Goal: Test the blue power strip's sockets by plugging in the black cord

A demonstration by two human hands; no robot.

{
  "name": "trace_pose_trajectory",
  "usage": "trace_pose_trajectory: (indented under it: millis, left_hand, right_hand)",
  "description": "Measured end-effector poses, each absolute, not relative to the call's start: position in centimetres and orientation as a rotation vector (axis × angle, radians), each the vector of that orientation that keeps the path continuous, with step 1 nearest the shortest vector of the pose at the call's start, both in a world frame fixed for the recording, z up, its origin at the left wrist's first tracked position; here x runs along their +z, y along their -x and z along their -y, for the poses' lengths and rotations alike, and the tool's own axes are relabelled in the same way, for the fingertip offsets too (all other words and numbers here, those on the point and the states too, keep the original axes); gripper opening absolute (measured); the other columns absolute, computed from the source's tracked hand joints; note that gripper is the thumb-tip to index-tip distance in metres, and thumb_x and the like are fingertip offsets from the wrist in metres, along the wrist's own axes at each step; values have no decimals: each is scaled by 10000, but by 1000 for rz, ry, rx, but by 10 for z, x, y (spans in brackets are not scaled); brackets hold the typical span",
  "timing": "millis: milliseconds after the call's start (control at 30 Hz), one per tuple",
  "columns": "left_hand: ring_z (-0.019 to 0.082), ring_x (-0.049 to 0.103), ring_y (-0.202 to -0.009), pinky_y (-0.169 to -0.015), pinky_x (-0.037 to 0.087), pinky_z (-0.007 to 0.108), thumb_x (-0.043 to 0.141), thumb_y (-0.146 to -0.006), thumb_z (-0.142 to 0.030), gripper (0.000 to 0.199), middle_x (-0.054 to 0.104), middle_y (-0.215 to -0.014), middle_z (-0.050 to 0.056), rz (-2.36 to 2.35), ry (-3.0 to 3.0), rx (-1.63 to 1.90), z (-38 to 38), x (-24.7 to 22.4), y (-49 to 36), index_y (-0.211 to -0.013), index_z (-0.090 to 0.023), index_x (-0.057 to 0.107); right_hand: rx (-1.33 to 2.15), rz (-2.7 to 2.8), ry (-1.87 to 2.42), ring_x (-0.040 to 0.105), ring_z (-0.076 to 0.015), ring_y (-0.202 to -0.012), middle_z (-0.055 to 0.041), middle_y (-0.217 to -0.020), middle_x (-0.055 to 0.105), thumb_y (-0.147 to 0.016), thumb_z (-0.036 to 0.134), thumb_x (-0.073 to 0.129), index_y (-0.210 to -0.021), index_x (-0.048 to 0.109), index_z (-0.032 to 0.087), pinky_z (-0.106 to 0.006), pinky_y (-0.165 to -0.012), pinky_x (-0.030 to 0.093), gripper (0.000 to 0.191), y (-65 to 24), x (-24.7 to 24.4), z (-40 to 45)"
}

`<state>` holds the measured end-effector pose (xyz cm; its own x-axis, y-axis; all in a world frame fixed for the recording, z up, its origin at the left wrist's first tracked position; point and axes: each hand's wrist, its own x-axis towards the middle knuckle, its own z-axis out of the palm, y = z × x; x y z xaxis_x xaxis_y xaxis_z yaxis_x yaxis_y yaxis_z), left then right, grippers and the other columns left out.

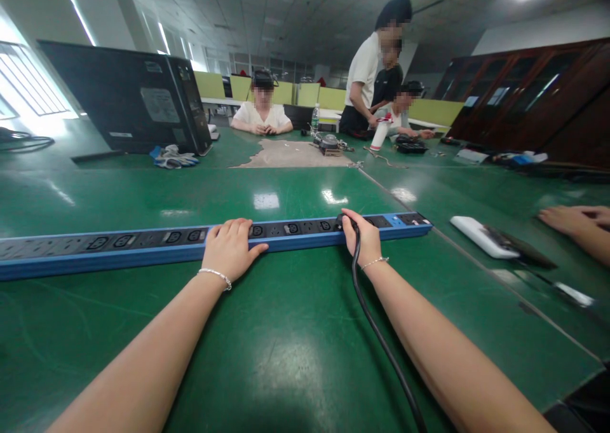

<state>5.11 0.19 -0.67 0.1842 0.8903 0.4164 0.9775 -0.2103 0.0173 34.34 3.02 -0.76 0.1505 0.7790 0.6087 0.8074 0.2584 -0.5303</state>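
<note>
A long blue power strip (305, 238) with black sockets on its upper face lies across the green table, running past the left edge of view. My left hand (229, 245) is laid over its middle, fingers curled over the far edge and thumb stretched out along the near side. Toward the strip's right end, my right hand (365, 237) is closed around a black plug (340, 220), mostly hidden by the fingers, at the sockets. A black power cord (376, 331) hangs from this hand and trails down the table toward me. How far the plug sits in a socket cannot be seen.
A white box-shaped device (481, 237) lies right of the strip, near another person's hands (576, 223). A black computer case (128, 99) and gloves (174, 158) stand at the back left. Several people are across the table (286, 293), near a bottle (315, 119).
</note>
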Motion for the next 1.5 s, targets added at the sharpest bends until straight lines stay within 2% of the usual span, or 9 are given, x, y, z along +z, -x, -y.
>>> trace_pose_trajectory:
  millis: [200,500,633,767,1000,1233,1500]
  left_hand:
    - [282,475,-1193,-977,326,445,453,-829,-559,575,567,-1265,149,1785,2198,-494,-1,-8,-51,-1228,-148,498]
    - [281,470,-1201,-976,329,451,443,-826,-562,565,565,-1269,147,1793,2206,-507,-2,-7,-51,-1237,-179,499]
    - [285,472,-1196,-977,324,451,447,-827,-559,567,566,-1265,146,1792,2208,-521,-1,-7,-51,-1232,-167,500]
    - [296,467,-1198,-984,311,457,456,-822,-562,588,565,-1261,155,1789,2221,-536,-1,-6,-52,-1236,-146,499]
    - [281,464,-1200,-992,303,444,456,-826,-554,576,559,-1275,144,1785,2206,-549,-1,-9,-51,-1244,-161,492]
    - [287,460,-1195,-992,294,447,467,-824,-549,580,560,-1278,143,1785,2210,-558,-1,-8,-52,-1243,-148,496]
    - [283,468,-1182,-976,305,430,501,-815,-533,564,575,-1252,137,1784,2208,-590,-1,-8,-52,-1228,-149,504]
  right_hand:
    - [-186,1738,1469,646,-225,-993,-49,-1113,679,-868,305,432,-1099,659,247,-400,-934,476,329,-338,-10,-24]
    - [-147,1661,1458,663,-213,-946,-28,-1074,695,-865,324,445,-1099,661,270,-370,-879,513,323,-337,-16,-26]
    - [-73,1568,1389,660,-208,-960,-47,-1043,705,-865,366,440,-1055,678,233,-342,-890,505,332,-339,-12,-28]
    - [-32,1363,1278,628,-208,-1029,-69,-1092,685,-886,402,409,-1075,664,194,-350,-939,472,380,-329,0,-22]
    - [175,1588,1214,656,-191,-941,-17,-1036,704,-878,404,453,-1063,668,238,-316,-868,510,329,-284,-4,-15]
    - [246,1540,1190,645,-200,-984,-25,-1041,703,-872,405,466,-1052,673,227,-321,-893,501,327,-264,-5,-25]
    - [317,1630,1171,668,-206,-907,-33,-1001,711,-872,379,463,-1058,677,232,-337,-865,514,319,-215,-4,-23]
